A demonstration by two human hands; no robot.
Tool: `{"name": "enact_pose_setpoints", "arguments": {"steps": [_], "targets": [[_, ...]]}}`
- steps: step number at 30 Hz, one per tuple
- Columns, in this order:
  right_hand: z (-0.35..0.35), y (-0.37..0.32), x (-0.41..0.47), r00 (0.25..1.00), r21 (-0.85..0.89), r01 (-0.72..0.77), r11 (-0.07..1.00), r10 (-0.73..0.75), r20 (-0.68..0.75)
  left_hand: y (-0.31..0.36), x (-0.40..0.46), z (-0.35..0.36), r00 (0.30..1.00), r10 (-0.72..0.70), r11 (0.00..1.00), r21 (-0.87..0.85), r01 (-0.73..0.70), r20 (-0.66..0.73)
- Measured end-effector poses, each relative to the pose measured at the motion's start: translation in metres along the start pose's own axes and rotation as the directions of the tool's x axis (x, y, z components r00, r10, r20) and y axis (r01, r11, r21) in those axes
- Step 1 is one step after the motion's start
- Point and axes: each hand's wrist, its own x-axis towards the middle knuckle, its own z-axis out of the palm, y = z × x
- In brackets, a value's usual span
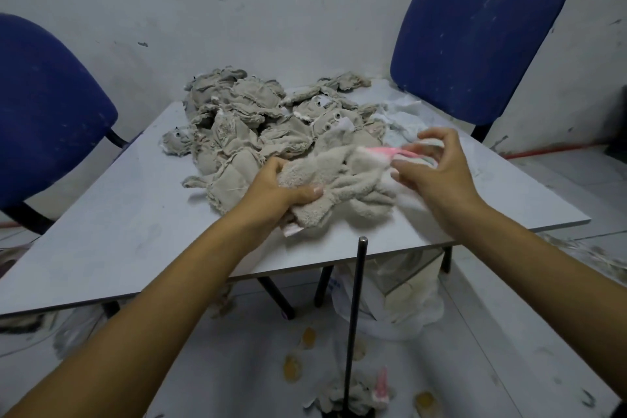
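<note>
Head — left hand (281,190) grips plush (339,180); tag (292,231) blurred.

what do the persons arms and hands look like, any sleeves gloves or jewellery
Both forearms are bare down to the left hand and right hand: no sleeves, gloves, watch, rings or bracelets show. The visible fingernails are short and unpainted.

On the left hand (278,190), the fingertips are buried in the plush toy (339,180) and only the thumb shows. At the toy's two o'clock, blur smears the pink strip (390,151) and the fingers of the right hand (431,166), so their hold cannot be read. The chair (51,105) at nine o'clock is cut by the picture's edge. The table (135,231) hides most of the bag (400,295) at five o'clock.
</note>
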Motion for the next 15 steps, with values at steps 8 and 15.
{"name": "enact_pose_setpoints", "arguments": {"steps": [8, 15], "targets": [[0.024, -0.005, -0.019, 0.918, -0.021, -0.099, 0.995, 0.1, 0.385, 0.002, -0.009, 0.014, 0.7, 0.708, 0.542, 0.566, -0.621, 0.09], [0.027, 0.015, -0.021, 0.952, 0.095, -0.242, 0.966, 0.217, 0.216, -0.001, -0.013, 0.027, 0.853, 0.442, 0.788, 0.335, -0.517, 0.279]]}}
